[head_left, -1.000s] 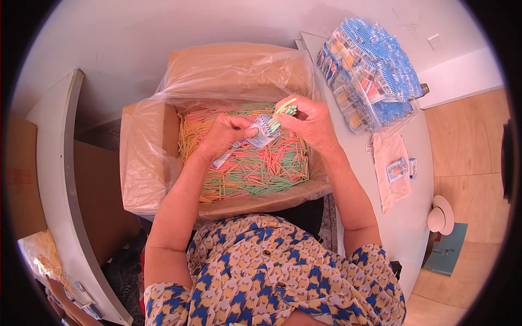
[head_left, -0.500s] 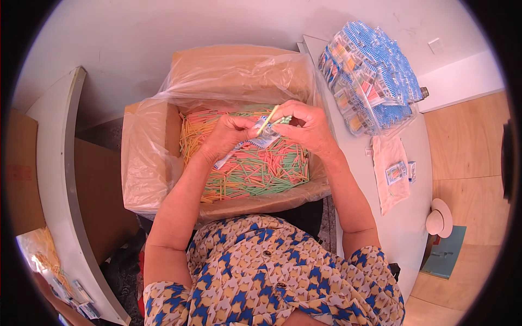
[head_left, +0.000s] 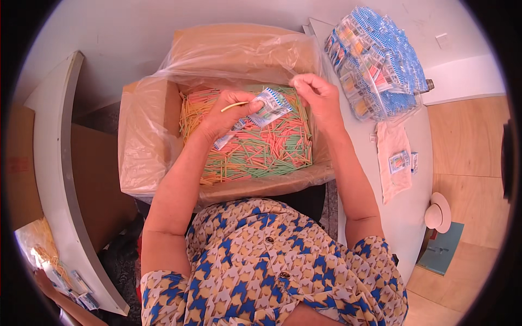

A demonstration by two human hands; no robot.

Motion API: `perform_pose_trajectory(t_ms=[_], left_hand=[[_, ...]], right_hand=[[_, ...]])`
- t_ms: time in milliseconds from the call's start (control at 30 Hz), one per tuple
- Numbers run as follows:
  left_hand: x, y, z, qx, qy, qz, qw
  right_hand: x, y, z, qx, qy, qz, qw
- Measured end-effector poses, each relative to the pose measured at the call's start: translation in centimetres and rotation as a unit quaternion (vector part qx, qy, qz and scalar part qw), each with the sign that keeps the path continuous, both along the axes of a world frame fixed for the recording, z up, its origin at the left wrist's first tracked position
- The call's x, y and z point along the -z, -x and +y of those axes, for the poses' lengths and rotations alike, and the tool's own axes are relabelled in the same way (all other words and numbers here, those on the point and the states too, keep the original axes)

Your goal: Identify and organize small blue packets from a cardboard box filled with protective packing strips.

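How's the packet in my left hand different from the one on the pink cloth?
The held packet tilts over the box, while the cloth packet lies on the pink cloth. Your left hand partly covers the held packet; no hand touches the cloth packet. Both show blue and white.

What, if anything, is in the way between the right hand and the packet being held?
Nothing visible: only a gap lies between the right hand and the packet. The left hand pinches the packet's left side, leaving its right side uncovered.

White table (head_left: 405, 228) with pink cloth (head_left: 396, 185), small packet (head_left: 414, 162), clear plastic bin (head_left: 375, 92)
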State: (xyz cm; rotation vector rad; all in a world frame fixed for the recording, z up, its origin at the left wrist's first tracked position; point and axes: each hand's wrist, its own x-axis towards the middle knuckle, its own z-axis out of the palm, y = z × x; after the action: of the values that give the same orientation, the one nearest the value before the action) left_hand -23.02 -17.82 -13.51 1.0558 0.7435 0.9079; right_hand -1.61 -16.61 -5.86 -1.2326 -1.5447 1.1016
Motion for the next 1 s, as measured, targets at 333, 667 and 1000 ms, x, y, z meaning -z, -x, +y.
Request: perform_pose_trajectory(t_ms=[333, 667, 1000], left_hand=[[0.6, 0.1, 0.2, -0.018, -0.025, -0.021, 0.999], [0.1, -0.1, 0.2, -0.004, -0.020, -0.017, 1.000], [0.3, 0.2, 0.1, -0.006, -0.014, 0.013, 1.000]], right_hand=[[11.9, -0.8, 0.1, -0.103, 0.022, -0.478, 0.872], [15.7, -3.0, 0.9, -0.097, 0.075, -0.300, 0.946], [-0.2, -3.3, -0.5, 0.017, 0.100, -0.067, 0.993]])
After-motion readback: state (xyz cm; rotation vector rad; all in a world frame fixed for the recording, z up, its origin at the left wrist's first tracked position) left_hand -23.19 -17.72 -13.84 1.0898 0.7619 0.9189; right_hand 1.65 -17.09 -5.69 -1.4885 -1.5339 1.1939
